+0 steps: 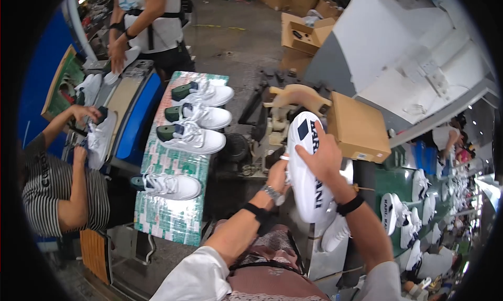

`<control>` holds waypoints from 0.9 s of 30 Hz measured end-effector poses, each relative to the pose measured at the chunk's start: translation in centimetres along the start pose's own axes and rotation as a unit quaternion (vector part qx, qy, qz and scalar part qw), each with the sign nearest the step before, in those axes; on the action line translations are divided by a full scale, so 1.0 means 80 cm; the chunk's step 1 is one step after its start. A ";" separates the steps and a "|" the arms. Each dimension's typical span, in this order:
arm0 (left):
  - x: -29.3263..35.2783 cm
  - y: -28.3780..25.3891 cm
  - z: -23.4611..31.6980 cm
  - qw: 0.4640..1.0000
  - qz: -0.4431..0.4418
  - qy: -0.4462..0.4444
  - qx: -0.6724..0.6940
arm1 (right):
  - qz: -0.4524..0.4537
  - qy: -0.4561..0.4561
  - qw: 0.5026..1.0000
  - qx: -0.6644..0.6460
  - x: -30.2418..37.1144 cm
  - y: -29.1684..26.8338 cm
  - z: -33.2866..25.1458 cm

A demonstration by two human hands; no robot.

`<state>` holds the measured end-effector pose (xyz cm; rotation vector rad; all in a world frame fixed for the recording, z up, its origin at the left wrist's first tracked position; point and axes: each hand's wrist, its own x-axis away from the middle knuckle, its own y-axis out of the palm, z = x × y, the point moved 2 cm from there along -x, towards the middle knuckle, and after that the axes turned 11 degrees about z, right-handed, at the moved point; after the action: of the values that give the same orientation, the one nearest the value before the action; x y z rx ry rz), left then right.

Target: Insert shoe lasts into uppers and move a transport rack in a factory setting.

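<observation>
A white sneaker is held up in front of me, its sole turned toward me with dark lettering and a dark diamond mark on it. My right hand grips it from the right, thumb lying across the sole and fingers around the edge. My left hand is closed at the sneaker's left side, by the upper; the sneaker hides some of its fingertips. Below, another white sneaker rests on a grey surface near my right forearm.
To the left, several white sneakers with green heels stand on a green-and-white patterned board. Two co-workers handle shoes beyond it. Ahead are a worn machine part and a cardboard box. A green conveyor carries more shoes at right.
</observation>
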<state>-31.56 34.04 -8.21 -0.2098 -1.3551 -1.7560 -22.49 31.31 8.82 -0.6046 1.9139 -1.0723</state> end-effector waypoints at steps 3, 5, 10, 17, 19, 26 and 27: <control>0.012 0.010 -0.007 0.997 -0.010 -0.037 0.064 | -0.065 0.000 0.997 0.031 -0.014 -0.001 -0.013; 0.034 -0.015 -0.014 0.998 0.001 -0.032 0.052 | -0.018 -0.029 0.998 -0.046 0.023 -0.004 -0.005; 0.096 -0.104 -0.043 0.975 -0.028 -0.129 -0.176 | 0.025 -0.024 0.995 -0.091 0.047 -0.020 -0.016; 0.096 0.007 -0.042 0.956 -0.194 -0.172 0.139 | 0.053 -0.004 0.992 -0.117 0.068 -0.021 -0.027; 0.106 0.014 -0.037 0.954 -0.183 -0.184 0.148 | 0.055 0.004 0.992 -0.117 0.070 -0.023 -0.030; 0.112 0.007 -0.039 0.950 -0.202 -0.207 0.116 | 0.124 -0.017 0.986 -0.112 0.085 -0.027 -0.031; 0.115 0.003 -0.037 0.950 -0.205 -0.208 0.114 | 0.128 -0.017 0.985 -0.111 0.089 -0.028 -0.035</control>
<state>-35.81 26.62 -3.70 -0.1853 -2.0119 -1.9387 -28.63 26.21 8.44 -0.4782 2.0317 -0.6894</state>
